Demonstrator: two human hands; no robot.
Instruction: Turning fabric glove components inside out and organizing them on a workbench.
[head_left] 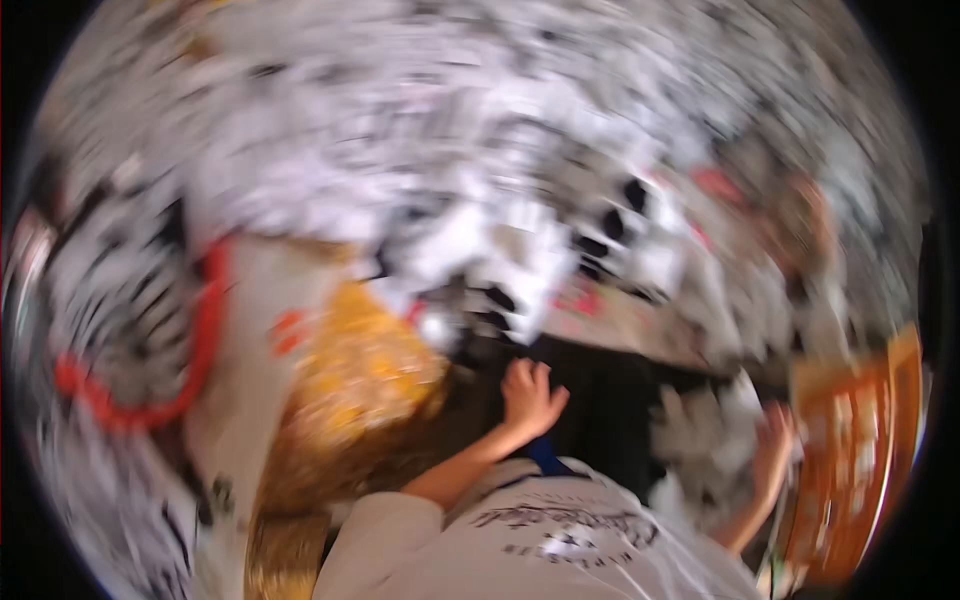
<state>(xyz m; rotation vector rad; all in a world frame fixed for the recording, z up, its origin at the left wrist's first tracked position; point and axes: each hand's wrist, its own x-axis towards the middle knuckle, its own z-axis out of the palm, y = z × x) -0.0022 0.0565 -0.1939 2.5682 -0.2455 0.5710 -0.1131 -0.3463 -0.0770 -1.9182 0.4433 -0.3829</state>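
Note:
My left hand [532,402] is in front of my body with its fingers apart and nothing in them. Just beyond it are white pieces with black patches [505,300], at the near edge of a big heap. My right hand [774,440] is low on the right, beside a bundle of crumpled white and grey pieces [705,430]. Motion smears its fingers, so whether it grips the bundle cannot be made out. More white pieces with black ends [620,225] lie farther off, right of the middle.
A large heap of white and grey soft pieces [330,130] fills the far side. To the left are a shiny yellow plastic bag [360,370] and a red-rimmed container [212,320] with striped-looking contents. An orange-brown box [845,440] stands at the right.

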